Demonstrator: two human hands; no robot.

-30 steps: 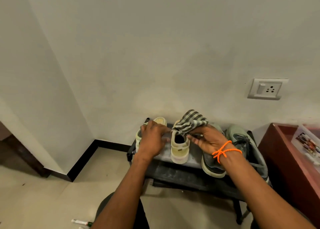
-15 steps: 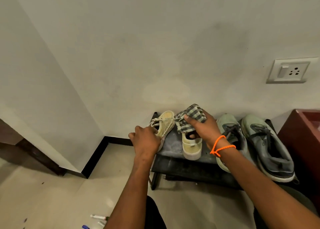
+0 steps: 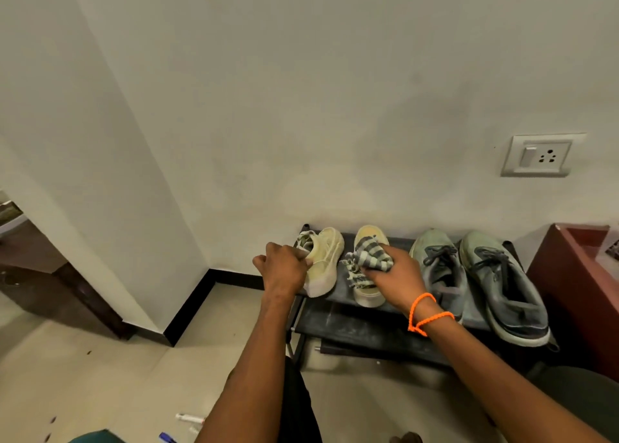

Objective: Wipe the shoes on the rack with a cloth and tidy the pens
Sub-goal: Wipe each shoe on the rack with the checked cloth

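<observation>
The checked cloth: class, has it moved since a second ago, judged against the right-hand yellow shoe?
Yes. The cloth, gripped by the right hand, came down from above the yellow shoe's heel opening and now lies on its laces, nearer the toe.

Bare forearms, an orange braided cord (image 3: 424,315) looped round the right wrist.

You have a wall socket (image 3: 539,155) up right of your fingers. A reddish cabinet (image 3: 569,285) stands farther right. Black skirting (image 3: 191,300) runs left.
</observation>
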